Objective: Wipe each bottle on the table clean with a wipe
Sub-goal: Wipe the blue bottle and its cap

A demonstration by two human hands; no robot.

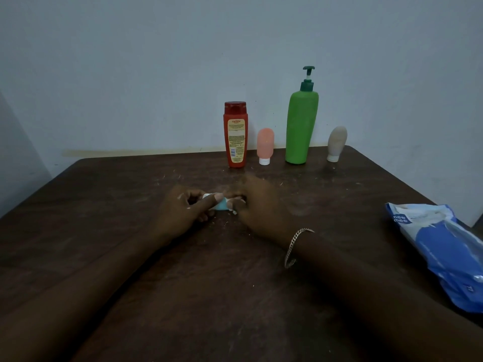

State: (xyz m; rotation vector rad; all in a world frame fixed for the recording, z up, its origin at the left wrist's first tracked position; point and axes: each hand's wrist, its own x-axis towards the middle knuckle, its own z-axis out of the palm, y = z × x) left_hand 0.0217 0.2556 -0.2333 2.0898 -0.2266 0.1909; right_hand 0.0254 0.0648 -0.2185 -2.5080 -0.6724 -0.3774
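Both hands' fingers curled tight on a small light-blue bottle [220, 204] mid-worktop [104, 205]: left hand [183, 209], right hand [257, 205]. Wipe not discernible. Four bottles stood behind; wipes pack [441, 246] lay right.

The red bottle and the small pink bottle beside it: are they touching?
Apart. The head view shows a strip of wall and table between the red bottle and the small pink bottle; both stand upright in the back row.

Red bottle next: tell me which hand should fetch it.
Left, probably. The red bottle stands at the left end of the back row, roughly straight beyond the left hand. The right hand appears to hold the wipe against the small blue bottle, so keep it there.
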